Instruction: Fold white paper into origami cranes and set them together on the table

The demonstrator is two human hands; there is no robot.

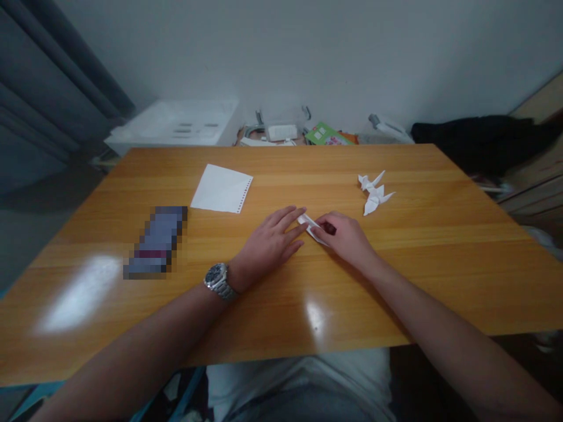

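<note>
A small strip of folded white paper [311, 227] lies on the wooden table between my hands, partly hidden by fingers. My left hand [275, 235], with a metal watch [219, 280] at its wrist, rests its outstretched fingers on the paper's left end. At the other end, my right hand [345, 237] pinches the paper between thumb and curled fingers. Two white folded paper cranes [375, 196] sit close together to the right, beyond my right hand. Behind my left hand lies a flat white sheet [222, 189] with a perforated right edge.
A pixelated phone-shaped object [156, 243] lies left on the wooden table [281, 316]. Past the far edge are a white plastic bin [176, 123], a green packet [328, 135] and assorted items against the wall. Dark cloth [479, 138] is heaped at the back right.
</note>
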